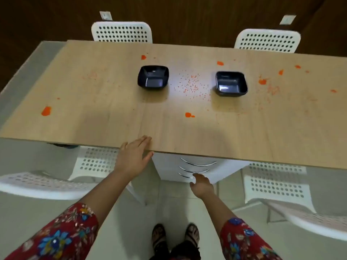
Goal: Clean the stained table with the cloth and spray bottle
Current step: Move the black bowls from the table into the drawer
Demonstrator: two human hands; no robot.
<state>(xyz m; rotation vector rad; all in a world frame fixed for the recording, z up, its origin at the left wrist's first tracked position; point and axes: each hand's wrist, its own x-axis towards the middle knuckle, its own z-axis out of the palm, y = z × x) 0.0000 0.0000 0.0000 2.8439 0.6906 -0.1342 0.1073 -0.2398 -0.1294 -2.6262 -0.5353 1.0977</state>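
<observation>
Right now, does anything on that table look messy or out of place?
Yes. Orange blobs and fine specks are spattered over the table, thickest between the left bowl and the right bowl and toward the right end.

Looks like a home dining area. A wood-grain table has white perforated chairs at 11, 1, 4 and 8 o'clock. A dark panelled wall stands at 12.
</observation>
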